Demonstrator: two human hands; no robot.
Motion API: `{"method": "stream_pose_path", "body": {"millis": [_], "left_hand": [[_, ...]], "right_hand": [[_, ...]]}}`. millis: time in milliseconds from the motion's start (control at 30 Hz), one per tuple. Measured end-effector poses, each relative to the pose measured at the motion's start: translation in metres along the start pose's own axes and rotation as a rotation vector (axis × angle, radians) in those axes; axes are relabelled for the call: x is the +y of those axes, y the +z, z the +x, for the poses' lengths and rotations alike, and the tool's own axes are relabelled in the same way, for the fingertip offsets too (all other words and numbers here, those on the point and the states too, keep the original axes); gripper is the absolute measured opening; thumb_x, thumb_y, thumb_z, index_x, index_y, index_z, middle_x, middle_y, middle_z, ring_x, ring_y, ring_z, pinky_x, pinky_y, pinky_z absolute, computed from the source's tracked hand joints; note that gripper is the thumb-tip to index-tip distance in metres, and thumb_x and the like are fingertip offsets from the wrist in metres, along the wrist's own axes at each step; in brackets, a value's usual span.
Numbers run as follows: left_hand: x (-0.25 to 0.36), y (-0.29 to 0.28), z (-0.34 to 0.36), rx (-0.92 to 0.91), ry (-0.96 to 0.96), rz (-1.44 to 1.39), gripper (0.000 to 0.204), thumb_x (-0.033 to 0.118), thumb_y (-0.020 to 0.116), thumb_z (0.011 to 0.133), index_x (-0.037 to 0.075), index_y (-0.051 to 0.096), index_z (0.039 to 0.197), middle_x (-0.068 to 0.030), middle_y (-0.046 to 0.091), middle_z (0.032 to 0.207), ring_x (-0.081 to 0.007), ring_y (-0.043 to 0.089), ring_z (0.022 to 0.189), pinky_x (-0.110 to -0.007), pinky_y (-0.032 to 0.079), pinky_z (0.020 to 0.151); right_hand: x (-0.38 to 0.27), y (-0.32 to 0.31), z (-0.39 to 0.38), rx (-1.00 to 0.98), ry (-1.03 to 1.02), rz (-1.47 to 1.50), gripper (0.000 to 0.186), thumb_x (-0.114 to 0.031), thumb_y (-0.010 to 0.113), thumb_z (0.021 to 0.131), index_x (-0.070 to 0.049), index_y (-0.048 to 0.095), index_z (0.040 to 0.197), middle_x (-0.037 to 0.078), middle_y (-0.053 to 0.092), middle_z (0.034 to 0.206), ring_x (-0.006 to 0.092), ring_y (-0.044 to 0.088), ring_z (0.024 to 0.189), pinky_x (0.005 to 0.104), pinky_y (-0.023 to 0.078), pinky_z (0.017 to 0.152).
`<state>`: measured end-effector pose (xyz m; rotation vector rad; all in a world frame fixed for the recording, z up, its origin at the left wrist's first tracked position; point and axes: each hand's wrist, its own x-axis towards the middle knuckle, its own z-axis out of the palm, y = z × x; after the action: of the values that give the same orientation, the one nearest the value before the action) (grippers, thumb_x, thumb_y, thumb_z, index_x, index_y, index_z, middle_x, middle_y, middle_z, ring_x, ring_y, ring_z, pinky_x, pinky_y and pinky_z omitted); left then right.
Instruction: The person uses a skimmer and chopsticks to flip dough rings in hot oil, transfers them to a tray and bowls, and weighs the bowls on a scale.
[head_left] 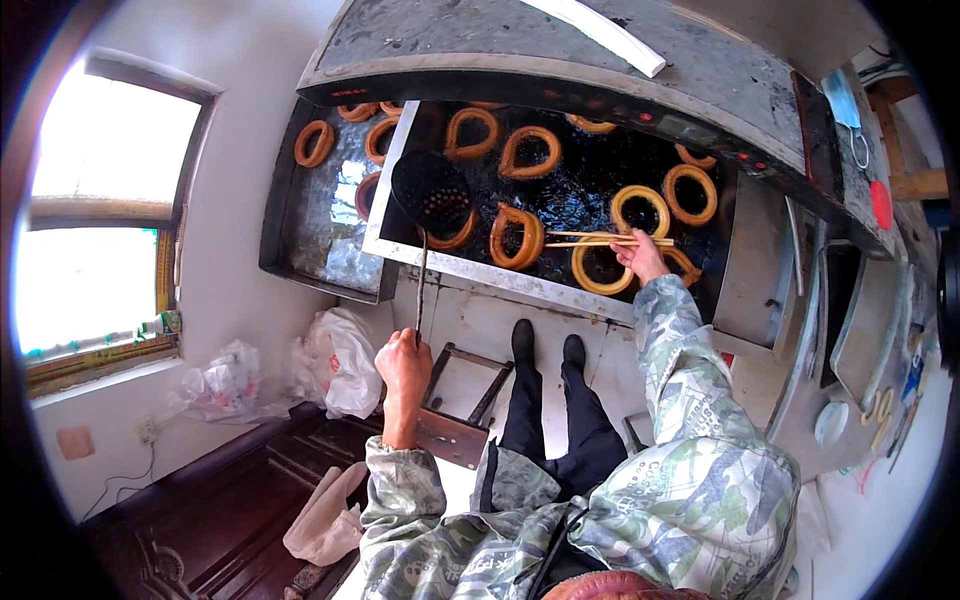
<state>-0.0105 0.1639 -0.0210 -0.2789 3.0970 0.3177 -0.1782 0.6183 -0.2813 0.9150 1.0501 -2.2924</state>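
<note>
My left hand (404, 372) is closed round the long thin handle of a black perforated skimmer (430, 190). Its bowl hangs over the left rim of the fryer (500, 277) and partly hides a fried dough ring (461, 236). In my right hand (643, 258) is a pair of wooden chopsticks (585, 239), held level over the dark oil. Their tips reach the right side of a browned dough ring (498, 242); whether they grip it I cannot tell. Paler rings (655, 205) float around the right hand, one of them (590, 278) just below it.
A metal tray (300, 255) with several browned rings adjoins the fryer's left side. Beyond the oil runs a grey counter (450, 45) with a white strip (600, 35). A wooden stool (450, 437) stands by my legs. White plastic bags (340, 365) lie near the wall.
</note>
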Motion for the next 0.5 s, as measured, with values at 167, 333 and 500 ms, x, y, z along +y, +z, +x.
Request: {"method": "stream_pose_path", "body": {"millis": [167, 333, 500], "left_hand": [[0.001, 0.000, 0.001, -0.028, 0.027, -0.017, 0.010, 0.013, 0.060, 0.073, 0.004, 0.057, 0.073, -0.0166, 0.061, 0.075, -0.0394, 0.060, 0.068, -0.049, 0.048, 0.061], [-0.002, -0.013, 0.011, -0.032, 0.028, -0.026, 0.010, 0.013, 0.060, 0.073, 0.004, 0.058, 0.074, -0.0163, 0.061, 0.076, -0.0392, 0.061, 0.069, -0.049, 0.048, 0.061], [-0.005, -0.027, 0.021, 0.012, 0.012, -0.017, 0.010, 0.014, 0.060, 0.074, 0.004, 0.059, 0.075, -0.0159, 0.061, 0.077, -0.0389, 0.061, 0.068, -0.049, 0.048, 0.061]], "right_hand": [[-0.025, 0.017, -0.045, 0.144, -0.179, -0.250, 0.037, -0.037, 0.051, 0.097, -0.004, 0.058, 0.113, 0.013, 0.069, 0.100, 0.0218, 0.070, 0.084, 0.0274, 0.052, 0.063], [-0.042, 0.095, -0.087, 0.124, -0.431, -0.414, 0.035, -0.034, 0.053, 0.097, -0.002, 0.063, 0.107, 0.014, 0.070, 0.094, 0.0201, 0.070, 0.078, 0.0267, 0.054, 0.063], [0.001, 0.186, -0.063, -0.088, -0.456, -0.416, 0.034, -0.030, 0.053, 0.097, 0.000, 0.063, 0.110, 0.013, 0.071, 0.093, 0.0176, 0.070, 0.074, 0.0254, 0.055, 0.062]]}}
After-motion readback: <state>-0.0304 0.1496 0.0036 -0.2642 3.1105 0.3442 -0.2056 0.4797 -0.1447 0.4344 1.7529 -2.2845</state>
